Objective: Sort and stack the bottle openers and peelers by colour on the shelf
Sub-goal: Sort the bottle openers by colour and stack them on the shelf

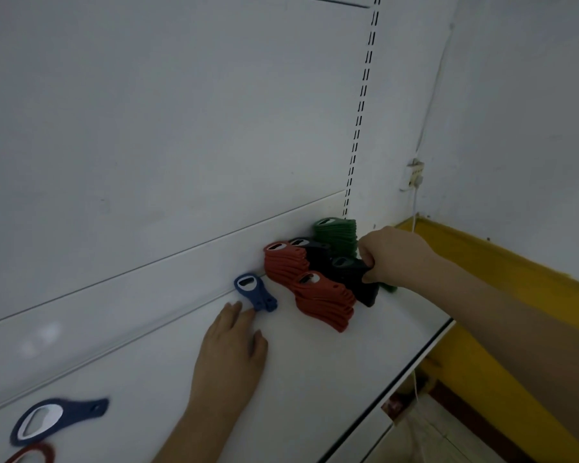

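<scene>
Head view: right hand [386,259] pinching tail end of stacked black plastic bottle openers [351,279] on white shelf [315,379], beside red stack [318,302]. Left hand [231,352] spread, fingertips touching flat blue plastic opener [254,294]. Probably light, stiff, slippery; best taken by narrow handle.

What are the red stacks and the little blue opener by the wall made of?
The red stacked openers look like matte plastic or rubbery material: dull, no shine. The small blue bottle opener looks the same, probably plastic. The pale inset in its head may be metal, but it is too small to tell.
</scene>
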Available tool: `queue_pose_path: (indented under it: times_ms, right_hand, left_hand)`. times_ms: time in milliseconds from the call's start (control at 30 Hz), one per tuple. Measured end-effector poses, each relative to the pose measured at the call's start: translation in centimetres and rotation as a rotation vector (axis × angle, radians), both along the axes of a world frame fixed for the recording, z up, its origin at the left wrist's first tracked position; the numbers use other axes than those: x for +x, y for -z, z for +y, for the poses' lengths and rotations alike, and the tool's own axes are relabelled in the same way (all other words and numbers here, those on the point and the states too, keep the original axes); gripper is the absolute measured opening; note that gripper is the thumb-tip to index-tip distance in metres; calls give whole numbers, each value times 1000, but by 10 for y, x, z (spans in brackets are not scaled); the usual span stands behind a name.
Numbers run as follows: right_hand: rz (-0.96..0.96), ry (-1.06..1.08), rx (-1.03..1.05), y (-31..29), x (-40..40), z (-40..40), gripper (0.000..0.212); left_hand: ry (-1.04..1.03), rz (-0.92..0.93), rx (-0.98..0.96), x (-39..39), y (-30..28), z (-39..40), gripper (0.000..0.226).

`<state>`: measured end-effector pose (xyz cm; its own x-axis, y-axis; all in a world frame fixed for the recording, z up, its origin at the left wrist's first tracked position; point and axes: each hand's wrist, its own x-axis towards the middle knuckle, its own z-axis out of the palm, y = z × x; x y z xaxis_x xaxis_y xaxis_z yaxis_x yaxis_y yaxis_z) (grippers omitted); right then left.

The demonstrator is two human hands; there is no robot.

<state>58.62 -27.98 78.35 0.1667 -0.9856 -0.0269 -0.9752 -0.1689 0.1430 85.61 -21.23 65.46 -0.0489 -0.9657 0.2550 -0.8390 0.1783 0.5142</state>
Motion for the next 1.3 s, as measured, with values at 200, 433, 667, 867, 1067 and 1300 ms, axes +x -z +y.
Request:
queue_pose_path:
  times_ms: [200,433,667,867,1067,1300]
  right_hand:
    - [1,-10,-18,-2,3,2,36]
    - [-8,39,-2,2,8,-2,28]
    - [-49,58,54,3,12,-3,33]
    - [-55,98,89,-1,16,0,58]
    - [-94,178,-188,-38,21,29,71]
    - [-840,-314,-410,-50,144,62,20]
  left_hand:
    - [-2,5,-4,0,2,-2,48]
    - [8,-3,-5,0,2,-2,47]
    - [16,-16,-36,1,3,-2,46]
    - [12,-8,-67,0,4,-2,45]
    - [42,9,-51,0,0,0,45]
    - [246,-22,71,39,-28,50,44]
